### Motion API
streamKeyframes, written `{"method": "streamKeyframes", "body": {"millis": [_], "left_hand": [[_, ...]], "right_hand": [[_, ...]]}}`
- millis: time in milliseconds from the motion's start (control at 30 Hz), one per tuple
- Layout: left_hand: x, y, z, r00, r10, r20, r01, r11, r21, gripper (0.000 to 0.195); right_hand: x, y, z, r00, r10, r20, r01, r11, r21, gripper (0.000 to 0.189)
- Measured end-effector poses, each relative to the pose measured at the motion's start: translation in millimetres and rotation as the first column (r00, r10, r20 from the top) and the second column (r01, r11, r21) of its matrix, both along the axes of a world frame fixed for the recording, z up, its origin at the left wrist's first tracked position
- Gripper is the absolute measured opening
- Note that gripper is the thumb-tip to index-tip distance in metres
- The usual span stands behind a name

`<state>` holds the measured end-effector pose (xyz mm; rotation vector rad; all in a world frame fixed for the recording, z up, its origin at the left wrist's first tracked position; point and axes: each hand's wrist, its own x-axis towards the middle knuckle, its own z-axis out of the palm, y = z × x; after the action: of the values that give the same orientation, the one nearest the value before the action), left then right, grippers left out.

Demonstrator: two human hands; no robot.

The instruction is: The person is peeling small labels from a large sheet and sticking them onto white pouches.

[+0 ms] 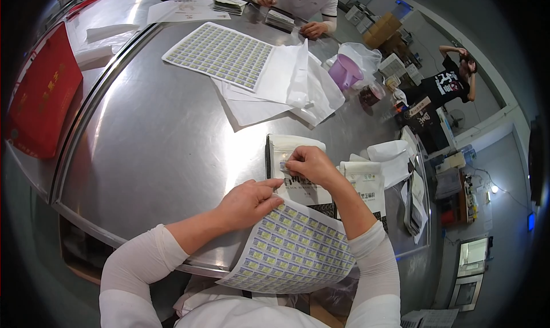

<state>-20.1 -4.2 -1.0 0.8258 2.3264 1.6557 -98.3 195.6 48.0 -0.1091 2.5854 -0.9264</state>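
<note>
A stack of white printed pouches (296, 145) lies on the steel table (172, 126). My right hand (311, 164) is over the top pouch, thumb and fingertips pinched at a small sticker (282, 165) near its upper left; whether the sticker is wholly on the pouch I cannot tell. My left hand (249, 201) holds the upper corner of a sheet of small stickers (296, 246) between thumb and fingers, its index finger reaching to the pouch's left edge. The sheet droops over the table's near edge towards my lap. More printed pouches (363, 181) lie right of the stack.
Another sticker sheet (223, 55) rests on white paper (318, 95) farther back. Beside it stand a purple plastic cup (345, 72) and a dark red container (371, 95). A red bag (45, 91) lies at left. A co-worker (300, 5) sits across the table; another person (447, 85) stands at right.
</note>
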Motion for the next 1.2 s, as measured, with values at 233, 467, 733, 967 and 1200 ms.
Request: {"method": "streamKeyframes", "body": {"millis": [233,467,733,967,1200], "left_hand": [[-1,0,3,0.999,-0.026,0.027,0.026,1.0,-0.002,0.027],[2,2,1,1.0,0.01,-0.021,-0.01,1.0,0.003,0.029],[2,2,3,0.999,-0.023,0.03,0.024,0.999,-0.049,0.029],[2,0,5,1.0,-0.012,0.026,0.014,0.998,-0.054,0.032],[1,2,5,1.0,-0.011,0.0,0.011,0.999,-0.052,0.034]], "right_hand": [[-6,-4,-3,1.0,0.002,-0.028,-0.001,0.998,0.06,0.021],[-11,-7,-3,0.989,0.095,-0.112,-0.056,0.948,0.312,0.028],[-4,4,-3,0.988,-0.059,-0.144,0.102,0.943,0.318,0.039],[11,-3,5,0.983,-0.049,-0.178,0.111,0.927,0.358,0.042],[27,38,-12,0.874,-0.207,-0.44,0.375,0.863,0.338,0.061]]}}
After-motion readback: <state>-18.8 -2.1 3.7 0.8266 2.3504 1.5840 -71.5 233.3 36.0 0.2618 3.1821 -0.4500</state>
